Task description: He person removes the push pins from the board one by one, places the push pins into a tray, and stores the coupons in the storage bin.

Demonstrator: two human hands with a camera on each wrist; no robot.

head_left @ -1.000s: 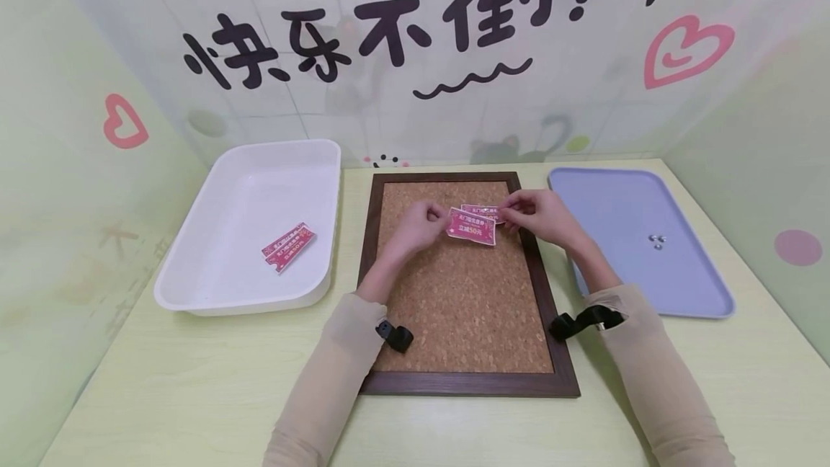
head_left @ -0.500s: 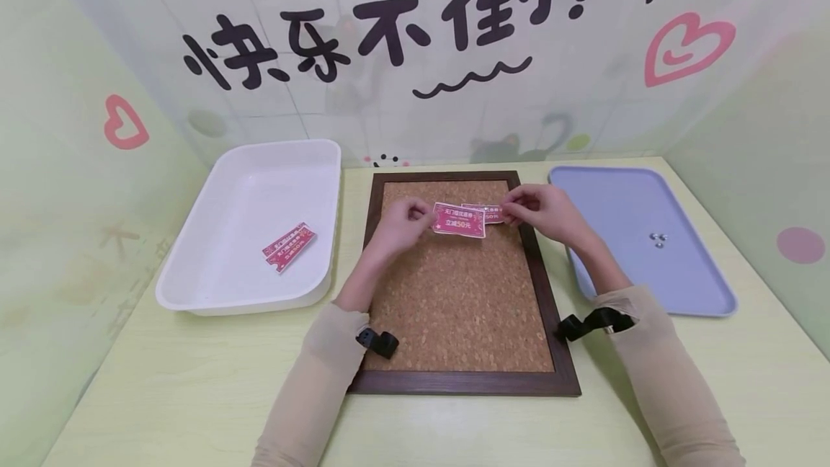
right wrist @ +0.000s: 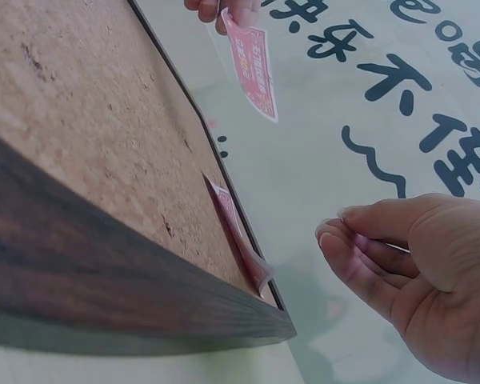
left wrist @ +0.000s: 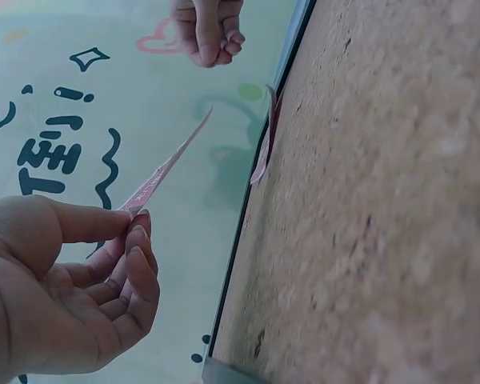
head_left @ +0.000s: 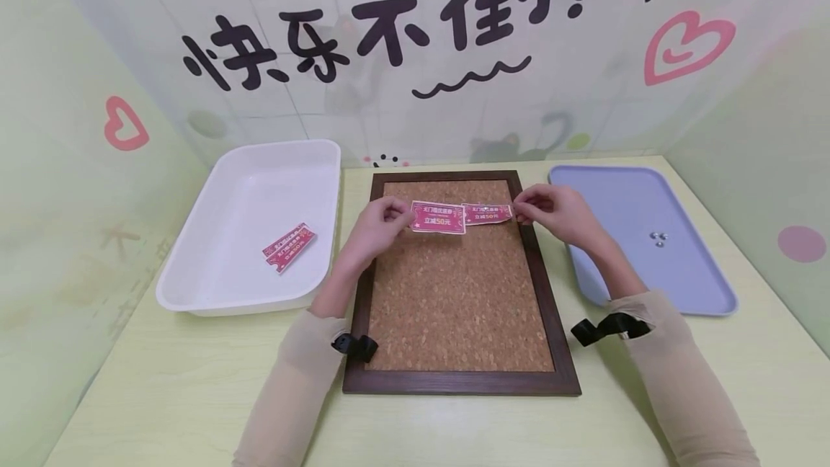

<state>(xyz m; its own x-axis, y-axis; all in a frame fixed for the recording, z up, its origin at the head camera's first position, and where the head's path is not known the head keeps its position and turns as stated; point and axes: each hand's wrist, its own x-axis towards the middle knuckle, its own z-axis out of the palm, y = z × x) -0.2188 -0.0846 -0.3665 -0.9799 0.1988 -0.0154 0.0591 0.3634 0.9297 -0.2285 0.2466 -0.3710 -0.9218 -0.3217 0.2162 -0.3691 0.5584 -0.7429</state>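
My left hand pinches a pink coupon by its left end, between thumb and fingertips. In the left wrist view this coupon appears nearly edge-on, away from the corkboard. A second pink coupon lies at the board's upper right, with a small shiny dot near its top edge. Its ends curl off the cork in the right wrist view. My right hand hovers just right of that coupon, over the frame's right side. Its fingers are loosely bent, tips close to the thumb, with nothing visible between them.
To the left stands a white tray with two overlapping pink coupons in it. A blue tray on the right bears three small silver pieces. A printed wall closes off the table behind.
My left hand has carried its coupon leftward, uncovering more of the coupon on the board. My right hand has drawn slightly right, off that coupon's end.
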